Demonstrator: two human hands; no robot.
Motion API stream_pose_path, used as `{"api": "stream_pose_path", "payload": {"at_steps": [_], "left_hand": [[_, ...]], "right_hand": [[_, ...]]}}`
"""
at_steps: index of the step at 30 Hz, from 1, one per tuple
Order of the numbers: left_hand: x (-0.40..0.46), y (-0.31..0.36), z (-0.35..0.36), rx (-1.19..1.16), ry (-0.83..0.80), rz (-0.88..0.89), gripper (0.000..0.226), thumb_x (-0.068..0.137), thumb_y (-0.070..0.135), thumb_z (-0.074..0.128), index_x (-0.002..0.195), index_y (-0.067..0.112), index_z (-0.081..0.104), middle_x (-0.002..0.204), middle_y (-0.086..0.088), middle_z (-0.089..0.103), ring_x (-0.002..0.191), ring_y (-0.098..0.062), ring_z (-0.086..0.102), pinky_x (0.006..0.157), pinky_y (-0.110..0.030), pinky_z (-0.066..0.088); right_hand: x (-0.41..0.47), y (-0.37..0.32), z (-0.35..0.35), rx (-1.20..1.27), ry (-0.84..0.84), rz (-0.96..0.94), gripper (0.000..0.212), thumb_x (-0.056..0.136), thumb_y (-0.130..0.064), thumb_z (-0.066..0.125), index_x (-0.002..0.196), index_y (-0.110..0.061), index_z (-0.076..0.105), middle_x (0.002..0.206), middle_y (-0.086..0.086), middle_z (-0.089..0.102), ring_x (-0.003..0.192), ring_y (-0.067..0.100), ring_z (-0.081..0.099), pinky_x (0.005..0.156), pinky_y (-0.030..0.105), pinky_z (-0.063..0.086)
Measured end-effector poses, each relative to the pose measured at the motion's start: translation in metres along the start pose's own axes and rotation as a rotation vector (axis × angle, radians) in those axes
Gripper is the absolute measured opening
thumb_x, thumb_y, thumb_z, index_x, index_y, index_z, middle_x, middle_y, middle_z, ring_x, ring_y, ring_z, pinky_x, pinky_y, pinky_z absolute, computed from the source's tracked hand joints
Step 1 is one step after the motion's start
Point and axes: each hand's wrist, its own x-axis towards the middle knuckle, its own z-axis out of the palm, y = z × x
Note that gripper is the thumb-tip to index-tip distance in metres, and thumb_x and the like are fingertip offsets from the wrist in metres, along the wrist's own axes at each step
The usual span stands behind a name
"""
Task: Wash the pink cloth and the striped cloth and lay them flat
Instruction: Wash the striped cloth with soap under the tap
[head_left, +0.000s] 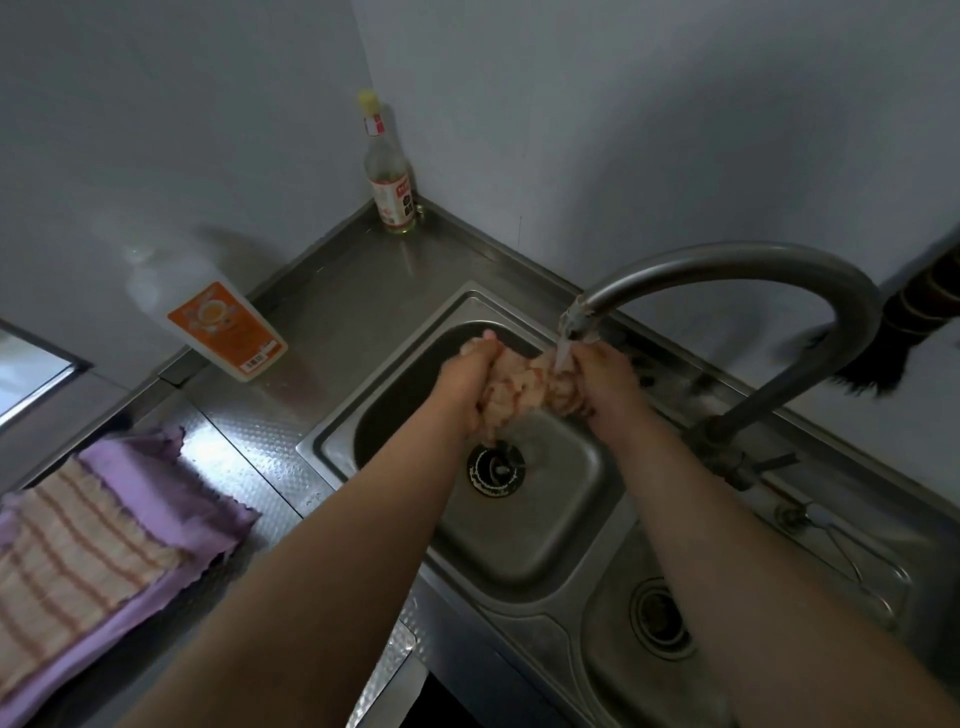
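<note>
Both my hands are over the left sink basin (332, 441), holding a bunched, wet, pale pinkish cloth with reddish streaks (519, 389) between them. My left hand (467, 374) grips its left end and my right hand (605, 379) grips its right end. Water (569, 338) runs from the curved tap (779, 265) onto the cloth by my right hand. On the counter at the left, a striped cloth (67, 551) lies flat on top of a purple-pink cloth (171, 499).
A white detergent bottle with an orange label (218, 322) leans against the left wall. In the back corner stands a glass bottle with a yellow cap (389, 176). A second basin (660, 618) sits to the right, and a dark brush (883, 364) lies behind the tap.
</note>
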Motion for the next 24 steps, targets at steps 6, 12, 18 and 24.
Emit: {"api": "stream_pose_path", "payload": {"at_steps": [6,12,18,24], "left_hand": [[-0.010,-0.008,0.044,0.024,-0.091,-0.005,0.026,0.095,0.033,0.055,0.079,0.012,0.058,0.056,-0.003,0.058,0.046,-0.015,0.054,0.048,-0.026,0.046],[0.001,0.006,0.041,-0.022,0.008,0.038,0.029,0.094,0.032,0.054,0.100,0.005,0.064,0.078,-0.006,0.066,0.077,-0.019,0.065,0.083,-0.033,0.055],[-0.010,-0.013,0.052,0.059,-0.140,0.027,0.025,0.094,0.031,0.058,0.104,0.011,0.066,0.081,-0.007,0.067,0.076,-0.020,0.066,0.077,-0.031,0.054],[0.000,-0.001,0.034,-0.153,-0.184,0.012,0.038,0.095,0.044,0.054,0.106,0.009,0.065,0.079,-0.004,0.069,0.070,-0.017,0.067,0.067,-0.028,0.056]], "right_hand": [[-0.021,-0.012,0.043,-0.441,0.243,-0.296,0.034,0.099,-0.037,0.046,0.087,-0.010,0.062,0.084,0.011,0.068,0.080,0.026,0.067,0.064,0.026,0.048],[-0.016,-0.006,0.052,-0.359,0.185,-0.159,0.031,0.100,-0.033,0.040,0.082,-0.015,0.055,0.074,0.001,0.061,0.063,0.011,0.059,0.055,0.024,0.050],[0.002,-0.014,0.029,-0.282,0.289,-0.148,0.031,0.096,-0.017,0.049,0.065,-0.017,0.049,0.069,0.004,0.057,0.081,0.032,0.065,0.075,0.036,0.052],[-0.018,0.003,0.053,-0.468,0.262,-0.242,0.047,0.098,-0.051,0.037,0.072,-0.018,0.057,0.068,0.003,0.062,0.065,0.020,0.063,0.061,0.035,0.050]]}}
